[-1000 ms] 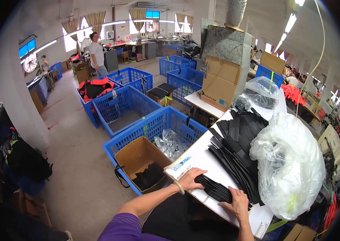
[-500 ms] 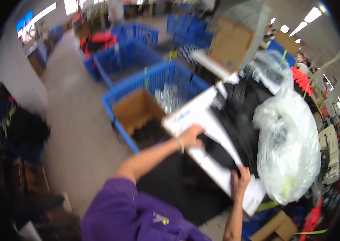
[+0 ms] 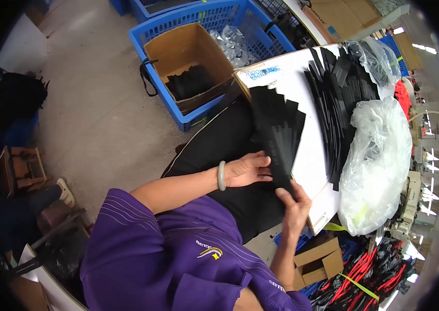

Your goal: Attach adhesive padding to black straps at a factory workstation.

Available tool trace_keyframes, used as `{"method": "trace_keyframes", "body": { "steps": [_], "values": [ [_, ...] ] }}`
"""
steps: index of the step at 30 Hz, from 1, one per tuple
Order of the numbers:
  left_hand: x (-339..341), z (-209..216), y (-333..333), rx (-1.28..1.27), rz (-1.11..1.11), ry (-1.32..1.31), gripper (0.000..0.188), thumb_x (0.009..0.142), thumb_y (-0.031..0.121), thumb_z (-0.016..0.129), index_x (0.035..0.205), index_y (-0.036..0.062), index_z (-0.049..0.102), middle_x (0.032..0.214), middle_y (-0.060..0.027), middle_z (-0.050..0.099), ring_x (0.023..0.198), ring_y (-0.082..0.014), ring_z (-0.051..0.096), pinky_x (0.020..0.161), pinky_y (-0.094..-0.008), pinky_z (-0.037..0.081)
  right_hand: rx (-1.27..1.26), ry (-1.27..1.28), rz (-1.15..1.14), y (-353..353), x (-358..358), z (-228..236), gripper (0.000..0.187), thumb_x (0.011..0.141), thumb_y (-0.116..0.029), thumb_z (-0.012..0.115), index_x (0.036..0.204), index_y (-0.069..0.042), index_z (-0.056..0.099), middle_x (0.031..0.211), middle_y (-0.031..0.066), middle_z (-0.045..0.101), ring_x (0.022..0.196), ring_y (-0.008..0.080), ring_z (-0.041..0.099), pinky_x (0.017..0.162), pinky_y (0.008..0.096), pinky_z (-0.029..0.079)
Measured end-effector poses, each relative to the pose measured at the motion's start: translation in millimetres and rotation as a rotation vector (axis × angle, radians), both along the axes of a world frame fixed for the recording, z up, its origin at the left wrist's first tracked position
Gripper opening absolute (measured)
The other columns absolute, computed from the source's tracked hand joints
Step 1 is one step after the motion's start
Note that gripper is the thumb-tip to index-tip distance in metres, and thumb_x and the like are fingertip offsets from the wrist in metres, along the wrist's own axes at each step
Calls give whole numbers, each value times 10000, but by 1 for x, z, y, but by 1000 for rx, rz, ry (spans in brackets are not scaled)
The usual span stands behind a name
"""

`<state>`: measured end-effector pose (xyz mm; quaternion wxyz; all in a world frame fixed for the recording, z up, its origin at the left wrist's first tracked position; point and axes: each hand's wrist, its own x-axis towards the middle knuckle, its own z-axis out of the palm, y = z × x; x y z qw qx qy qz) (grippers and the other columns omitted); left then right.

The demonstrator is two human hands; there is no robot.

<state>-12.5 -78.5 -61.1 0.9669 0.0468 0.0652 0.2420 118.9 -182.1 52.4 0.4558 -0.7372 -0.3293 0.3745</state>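
A fanned bundle of flat black strips spreads over the near-left part of a white board tabletop. At its narrow lower end, my right hand is closed on the strips, thumb on top. My left hand, with a pale bangle at the wrist, is at the bundle's left edge, its fingers partly curled against the strips; some fingertips are hidden. Beyond the bundle, a larger pile of loose black strips lies along the board's far right side.
A swollen clear plastic bag stands at the right. At the far left, a blue crate holds an open cardboard box with black pieces inside, beside crumpled clear plastic. A smaller carton sits at lower right.
The view has tilted down and steadied. The black strips between my hands are now fanned out, and my hands have come closer together, nearer my body at the board's edge.
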Motion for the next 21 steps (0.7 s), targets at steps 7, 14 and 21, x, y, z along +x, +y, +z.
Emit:
{"method": "trace_keyframes", "body": {
  "steps": [7,14,21],
  "values": [
    [-75,26,53,59,224,74,713,771,290,781,1348,49,437,1162,-109,588,1093,-278,581,1017,-471,445,100,-135,200,43,-77,-9,359,734,2,762,1085,-5,681,845,65,670,780,97,607,718,216,463],
    [-152,36,138,102,647,304,391,869,73,614,1228,-27,496,1175,-176,607,1028,-357,621,915,-490,508,39,-68,533,148,-95,-3,423,795,-125,748,1185,-20,624,1066,126,681,943,191,646,873,305,495],
    [-192,79,179,344,843,547,312,845,57,650,1123,-21,530,1055,-162,626,950,-337,643,835,-458,540,394,-948,369,245,6,-34,427,846,-330,658,1175,-62,616,1232,168,590,1167,339,529,998,461,378]
  ]
}}
